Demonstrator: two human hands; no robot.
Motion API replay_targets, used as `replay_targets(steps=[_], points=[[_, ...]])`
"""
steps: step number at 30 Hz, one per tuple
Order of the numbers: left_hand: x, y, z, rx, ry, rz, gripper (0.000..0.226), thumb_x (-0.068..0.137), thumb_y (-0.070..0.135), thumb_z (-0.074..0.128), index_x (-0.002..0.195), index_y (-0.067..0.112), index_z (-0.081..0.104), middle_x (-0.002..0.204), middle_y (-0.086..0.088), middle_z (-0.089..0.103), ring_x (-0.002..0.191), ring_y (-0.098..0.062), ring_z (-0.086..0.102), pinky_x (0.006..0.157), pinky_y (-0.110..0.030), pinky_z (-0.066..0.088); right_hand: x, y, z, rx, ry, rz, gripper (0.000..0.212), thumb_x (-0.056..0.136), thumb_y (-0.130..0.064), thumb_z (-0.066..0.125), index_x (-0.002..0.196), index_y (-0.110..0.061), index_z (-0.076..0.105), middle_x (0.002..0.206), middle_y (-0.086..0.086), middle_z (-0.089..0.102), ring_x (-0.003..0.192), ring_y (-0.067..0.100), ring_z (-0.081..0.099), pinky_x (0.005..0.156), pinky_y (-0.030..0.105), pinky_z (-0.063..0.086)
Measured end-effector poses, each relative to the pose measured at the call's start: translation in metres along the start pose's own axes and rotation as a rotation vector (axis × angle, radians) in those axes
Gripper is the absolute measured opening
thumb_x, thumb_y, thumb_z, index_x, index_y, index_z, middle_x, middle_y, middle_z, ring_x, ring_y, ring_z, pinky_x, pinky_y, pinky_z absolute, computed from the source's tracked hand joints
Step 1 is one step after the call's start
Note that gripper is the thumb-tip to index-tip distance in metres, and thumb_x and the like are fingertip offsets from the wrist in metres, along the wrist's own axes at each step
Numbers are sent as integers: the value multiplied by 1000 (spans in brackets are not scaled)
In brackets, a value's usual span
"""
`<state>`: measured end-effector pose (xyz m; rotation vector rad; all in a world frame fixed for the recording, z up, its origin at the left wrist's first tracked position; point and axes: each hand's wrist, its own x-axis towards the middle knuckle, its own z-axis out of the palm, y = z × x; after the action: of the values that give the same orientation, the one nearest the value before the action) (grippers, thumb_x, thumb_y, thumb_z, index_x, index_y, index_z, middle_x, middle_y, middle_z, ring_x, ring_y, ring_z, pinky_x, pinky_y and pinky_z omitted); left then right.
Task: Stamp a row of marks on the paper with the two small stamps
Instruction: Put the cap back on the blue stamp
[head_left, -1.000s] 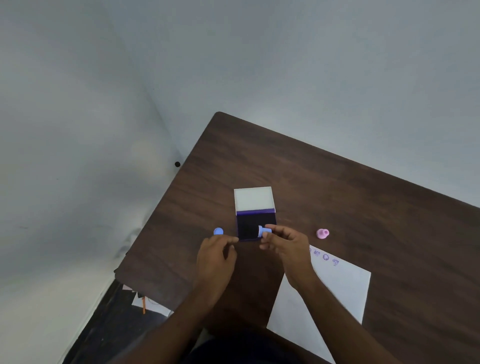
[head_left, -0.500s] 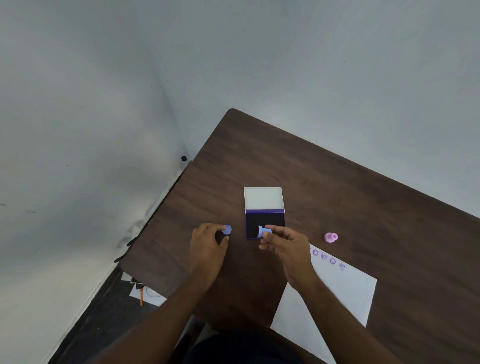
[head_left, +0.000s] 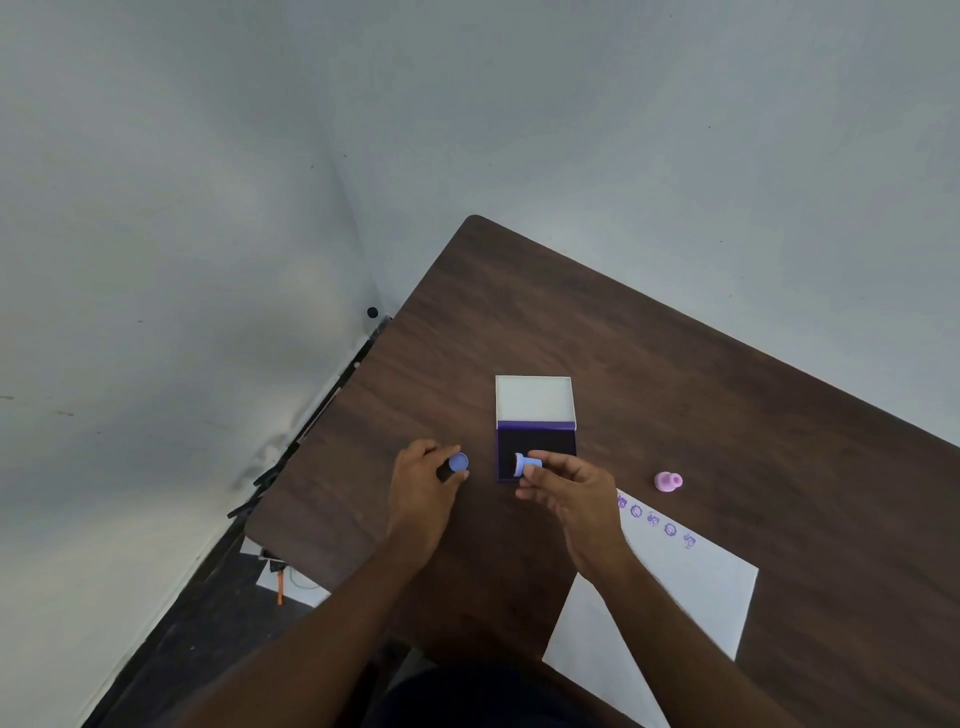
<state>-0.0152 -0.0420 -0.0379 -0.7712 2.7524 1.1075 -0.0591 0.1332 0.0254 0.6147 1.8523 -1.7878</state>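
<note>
My right hand (head_left: 566, 488) pinches a small blue stamp (head_left: 525, 463), tipped sideways over the dark pad of the open ink box (head_left: 535, 415). My left hand (head_left: 422, 486) holds a small blue cap (head_left: 457, 462) between thumb and fingers, left of the ink box. A pink stamp (head_left: 668, 481) lies on its side on the table to the right. The white paper (head_left: 691, 597) lies at the lower right, with a row of several purple marks (head_left: 653, 519) along its top edge.
The brown table (head_left: 675, 374) stands in a corner of two grey walls. On the dark floor left of the table lie paper scraps and an orange pen (head_left: 279, 584). The table's left edge runs close to my left hand.
My left hand reached left to the blue cap and picked it up. My right hand kept the blue stamp over the ink pad. The camera view shifted slightly.
</note>
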Motion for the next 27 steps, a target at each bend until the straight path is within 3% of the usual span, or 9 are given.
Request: replay_targets(steps=[3,6,8,12,17,19,23,27], points=[[-1,2,-5,-176,10,-40,35,82,27,75,116,19,69,110,4,67,93,-5,59,90,-23,51,1,0,0,8,-3,6,20,80,-9,75,100,-9,73,98,10,75,80,25,75,76,33,61],[-7,10,-13,-311,-44,-83,34,84,21,75,117,20,67,104,12,67,85,2,61,76,-3,45,1,-2,-1,27,-2,14,24,79,-8,75,103,-6,72,97,10,75,80,26,75,77,36,61],[-10,13,-15,-390,-81,-97,34,83,17,74,116,22,67,104,15,66,91,3,63,74,0,44,1,-3,-2,42,-1,18,24,80,-7,75,104,-5,72,96,10,75,80,26,75,77,36,61],[-12,19,-20,-573,-248,-174,30,85,15,72,114,22,69,103,13,70,95,0,65,73,-7,51,1,-5,-2,66,3,22,23,79,-6,75,102,-5,73,93,10,76,79,27,75,75,35,62],[-10,29,-29,-997,-419,-397,29,83,12,74,111,8,71,99,-9,76,93,-21,72,82,-29,57,-1,-5,-2,89,-5,29,21,79,-5,75,101,-6,73,93,10,76,80,27,75,73,33,61],[-10,31,-31,-1102,-431,-437,29,82,8,73,110,7,71,101,-12,76,90,-24,73,82,-31,58,-1,-5,-2,98,-11,35,22,80,-5,74,102,-5,73,94,11,76,81,28,75,75,35,61],[-9,32,-32,-1089,-486,-382,31,83,8,71,114,6,70,103,-15,75,83,-19,68,78,-26,57,-2,-3,-1,102,-18,30,22,81,-4,73,103,-5,72,95,12,76,81,28,75,73,33,62],[-8,31,-33,-849,-514,-242,34,90,18,67,123,15,66,101,-9,73,83,-13,62,81,-26,55,-3,0,-1,105,-21,27,23,81,-5,73,104,-5,72,95,12,76,82,28,75,76,35,61]])
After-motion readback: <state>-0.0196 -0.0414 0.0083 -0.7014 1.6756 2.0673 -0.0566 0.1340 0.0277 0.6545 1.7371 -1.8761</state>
